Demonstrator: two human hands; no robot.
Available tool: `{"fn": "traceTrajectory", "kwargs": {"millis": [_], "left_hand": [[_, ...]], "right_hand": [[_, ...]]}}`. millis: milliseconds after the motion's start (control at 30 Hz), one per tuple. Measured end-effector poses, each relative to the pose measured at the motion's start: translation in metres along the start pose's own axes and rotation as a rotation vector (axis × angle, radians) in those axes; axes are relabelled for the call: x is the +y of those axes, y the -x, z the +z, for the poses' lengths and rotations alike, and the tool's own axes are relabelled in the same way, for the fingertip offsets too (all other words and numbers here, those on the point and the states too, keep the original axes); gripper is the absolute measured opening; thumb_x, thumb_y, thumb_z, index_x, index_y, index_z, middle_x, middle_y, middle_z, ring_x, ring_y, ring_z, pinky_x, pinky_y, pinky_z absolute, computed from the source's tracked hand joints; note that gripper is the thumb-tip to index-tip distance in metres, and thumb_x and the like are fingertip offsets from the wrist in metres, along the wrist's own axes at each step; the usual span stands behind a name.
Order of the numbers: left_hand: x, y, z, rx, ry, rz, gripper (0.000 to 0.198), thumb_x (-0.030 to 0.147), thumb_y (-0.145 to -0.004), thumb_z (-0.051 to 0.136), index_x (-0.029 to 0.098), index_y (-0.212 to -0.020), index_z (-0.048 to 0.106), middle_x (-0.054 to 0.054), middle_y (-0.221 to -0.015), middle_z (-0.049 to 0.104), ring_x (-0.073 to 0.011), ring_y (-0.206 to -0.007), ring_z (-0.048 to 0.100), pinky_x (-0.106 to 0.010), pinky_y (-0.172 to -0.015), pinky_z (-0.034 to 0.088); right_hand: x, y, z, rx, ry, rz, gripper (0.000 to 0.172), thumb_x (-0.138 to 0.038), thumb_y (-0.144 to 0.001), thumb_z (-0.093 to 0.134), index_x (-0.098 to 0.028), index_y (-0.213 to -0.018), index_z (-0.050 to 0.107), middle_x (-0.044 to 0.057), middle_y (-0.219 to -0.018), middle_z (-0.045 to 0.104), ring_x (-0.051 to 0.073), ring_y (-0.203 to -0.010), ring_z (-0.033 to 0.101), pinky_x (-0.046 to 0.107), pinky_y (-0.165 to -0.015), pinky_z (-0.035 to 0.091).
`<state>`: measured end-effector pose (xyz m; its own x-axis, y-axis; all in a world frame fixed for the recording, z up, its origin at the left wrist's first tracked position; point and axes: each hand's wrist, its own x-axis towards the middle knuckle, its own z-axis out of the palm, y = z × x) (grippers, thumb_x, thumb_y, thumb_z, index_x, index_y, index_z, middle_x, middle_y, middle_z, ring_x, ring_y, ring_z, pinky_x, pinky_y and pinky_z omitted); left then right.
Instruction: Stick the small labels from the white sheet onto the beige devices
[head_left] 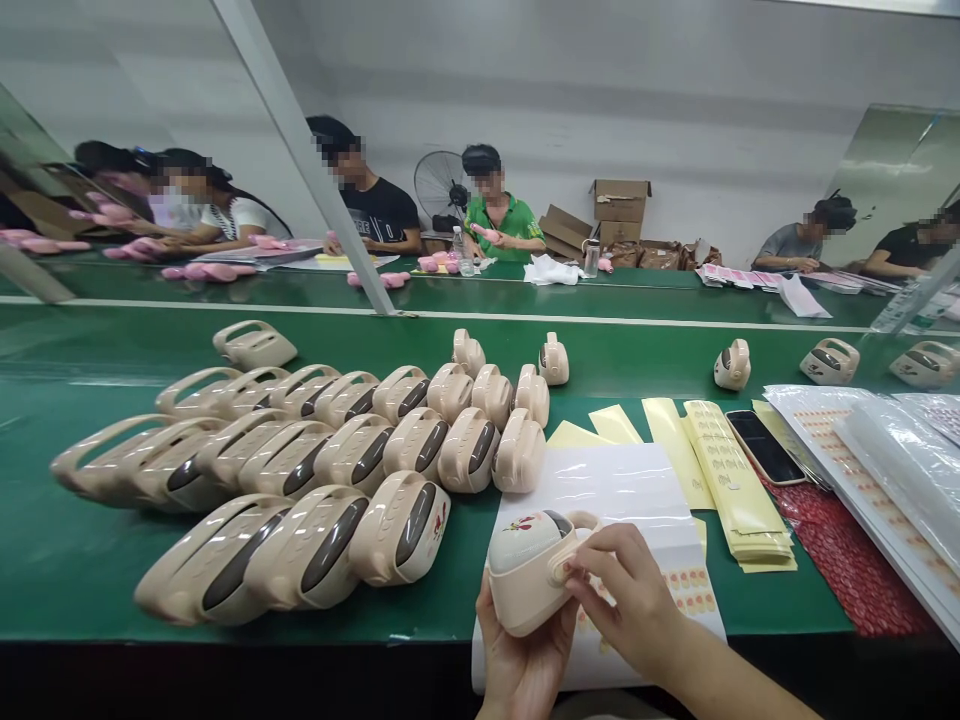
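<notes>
One beige case (pixel 526 590) with a pale printed lid is held above a white sheet (pixel 615 475) near the front edge of the green desk (pixel 67 560). It is cupped from below by the left hand (pixel 525 645), while its round side button (pixel 559 568) is touched by the fingertips of the right hand (pixel 630 590); whether anything is pinched between them cannot be told. The case's inside is hidden. Packed rows of similar cases (pixel 300 545) are set to the left. Part of the sheet, printed with orange stickers (pixel 694 590), is covered by the hands. To the right are laid yellow sheets (pixel 739 490), a phone (pixel 765 447) and red bubble wrap (pixel 847 560). Cardboard boxes (pixel 621 205) are stacked at the back, and the view is crossed by a slanted post (pixel 307 150).
</notes>
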<state>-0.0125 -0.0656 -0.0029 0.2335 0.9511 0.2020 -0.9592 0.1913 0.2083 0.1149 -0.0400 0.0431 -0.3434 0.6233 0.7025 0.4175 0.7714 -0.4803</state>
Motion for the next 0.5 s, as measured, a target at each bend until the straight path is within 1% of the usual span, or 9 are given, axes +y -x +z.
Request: {"fn": "traceTrajectory", "kwargs": {"millis": [67,133,200,233,267,300,400,433,500], "left_hand": [[0.001,0.000,-0.008,0.016,-0.033,0.040,0.049,0.059,-0.085,0.027,0.034,-0.110,0.061,0.003,-0.113,0.066,-0.0127,-0.109,0.055,-0.022,-0.092,0.040],[0.003,0.000,-0.018,0.040,-0.120,0.066,0.047,0.061,-0.083,0.032,0.036,-0.111,0.059,0.003,-0.113,0.066,-0.0184,-0.111,0.054,-0.032,-0.094,0.041],[0.006,-0.003,-0.028,0.080,-0.335,0.041,0.051,0.064,-0.076,0.043,0.034,-0.114,0.058,-0.002,-0.113,0.066,-0.0258,-0.112,0.054,-0.040,-0.095,0.040],[0.007,-0.006,-0.032,0.102,-0.489,0.015,0.056,0.064,-0.071,0.051,0.030,-0.115,0.058,-0.005,-0.114,0.066,-0.0296,-0.111,0.054,-0.043,-0.094,0.040],[0.009,-0.010,-0.036,0.124,-0.627,-0.008,0.061,0.062,-0.067,0.058,0.028,-0.118,0.056,-0.009,-0.115,0.064,-0.0326,-0.111,0.053,-0.046,-0.094,0.040],[0.010,-0.015,-0.039,0.145,-0.759,-0.011,0.064,0.057,-0.065,0.063,0.026,-0.120,0.054,-0.011,-0.118,0.063,-0.0339,-0.112,0.052,-0.047,-0.094,0.040],[0.016,-0.030,-0.051,0.140,-1.267,0.027,0.058,0.040,-0.075,0.062,0.030,-0.129,0.044,-0.010,-0.131,0.052,-0.0314,-0.121,0.044,-0.048,-0.099,0.034],[0.019,-0.035,-0.056,0.083,-1.488,0.053,0.054,0.036,-0.078,0.058,0.031,-0.130,0.042,-0.008,-0.133,0.050,-0.0303,-0.123,0.041,-0.049,-0.100,0.032],[0.023,-0.042,-0.070,-0.120,-1.949,0.138,0.051,0.032,-0.081,0.054,0.031,-0.130,0.041,-0.008,-0.132,0.050,-0.0298,-0.123,0.041,-0.050,-0.099,0.034]], "right_hand": [[0.009,0.001,-0.001,0.035,-0.137,0.286,0.017,-0.035,-0.085,0.048,-0.021,-0.092,0.053,0.008,-0.093,0.056,0.019,-0.087,0.054,0.033,-0.071,0.049],[0.020,0.000,-0.002,-0.041,-0.359,0.681,0.032,-0.051,-0.083,0.042,-0.020,-0.084,0.050,0.004,-0.075,0.056,0.015,-0.066,0.054,0.026,-0.054,0.046],[0.032,-0.002,-0.004,-0.215,-0.616,1.017,0.041,-0.060,-0.078,0.041,-0.020,-0.077,0.047,-0.005,-0.052,0.044,0.008,-0.040,0.039,0.019,-0.037,0.030],[0.038,-0.005,-0.006,-0.280,-0.711,1.119,0.043,-0.063,-0.074,0.043,-0.020,-0.074,0.046,-0.008,-0.047,0.039,0.006,-0.034,0.030,0.018,-0.033,0.022],[0.045,-0.010,-0.009,-0.289,-0.757,1.174,0.044,-0.064,-0.070,0.046,-0.020,-0.072,0.045,-0.009,-0.044,0.036,0.005,-0.031,0.024,0.018,-0.032,0.017],[0.053,-0.017,-0.013,-0.246,-0.743,1.190,0.045,-0.064,-0.067,0.048,-0.020,-0.070,0.044,-0.010,-0.043,0.036,0.004,-0.031,0.022,0.018,-0.032,0.015],[0.083,-0.052,-0.028,-0.035,-0.351,1.057,0.041,-0.061,-0.071,0.042,-0.021,-0.062,0.040,-0.008,-0.042,0.036,0.006,-0.033,0.027,0.020,-0.033,0.020],[0.095,-0.068,-0.031,0.021,-0.195,0.996,0.039,-0.057,-0.074,0.040,-0.021,-0.061,0.039,-0.007,-0.044,0.038,0.007,-0.037,0.033,0.020,-0.036,0.025],[0.123,-0.104,-0.035,0.106,0.034,0.918,0.030,-0.046,-0.079,0.043,-0.020,-0.063,0.041,-0.004,-0.054,0.045,0.010,-0.049,0.044,0.021,-0.045,0.034]]}}
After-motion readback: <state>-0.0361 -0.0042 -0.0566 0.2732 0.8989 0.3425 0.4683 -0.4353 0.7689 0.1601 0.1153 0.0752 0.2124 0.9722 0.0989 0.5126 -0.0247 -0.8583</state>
